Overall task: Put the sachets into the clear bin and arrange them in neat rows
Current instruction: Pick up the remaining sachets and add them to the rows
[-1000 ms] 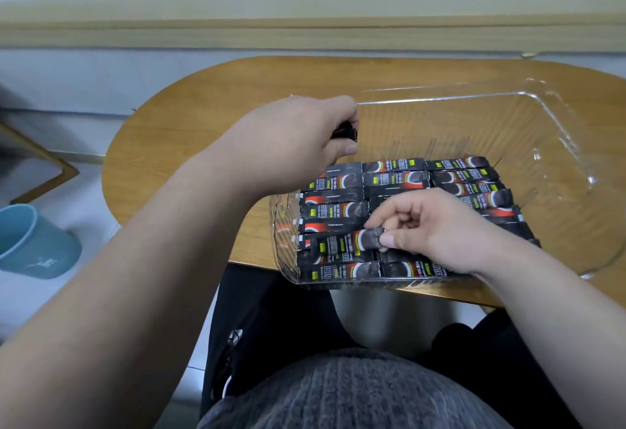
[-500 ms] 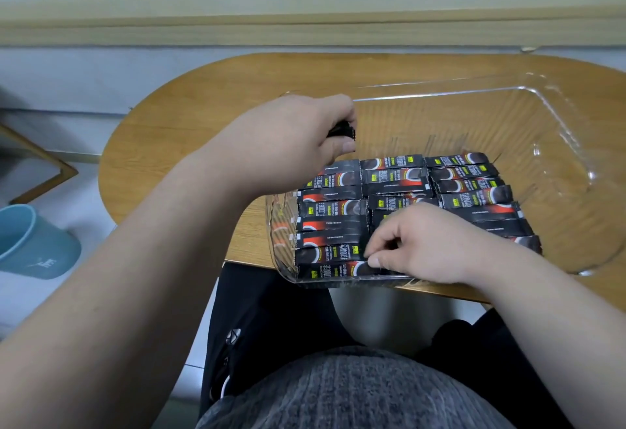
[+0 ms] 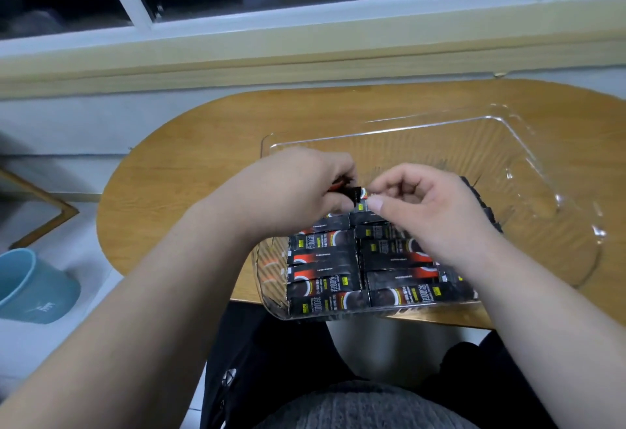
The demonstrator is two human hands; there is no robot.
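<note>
A clear bin (image 3: 528, 171) sits on the wooden table, its near end over the table's edge. Black sachets (image 3: 325, 279) with red and white print lie in rows across its near half. My left hand (image 3: 298, 191) hovers over the far end of the rows, closed around a small bunch of sachets (image 3: 355, 193) whose ends stick out by the thumb. My right hand (image 3: 426, 205) has come up beside it, thumb and forefinger pinching the end of one of those sachets. The right hand hides part of the right-hand rows.
The oval wooden table (image 3: 189, 171) stands against a wall under a window sill (image 3: 305, 55). A blue bucket (image 3: 34, 286) is on the floor at the left. My dark trousers and grey top fill the bottom of the view.
My right hand left the near rows and rose to meet my left hand, taking hold of a sachet's end there. The left hand shifted slightly right. The view tilted up.
</note>
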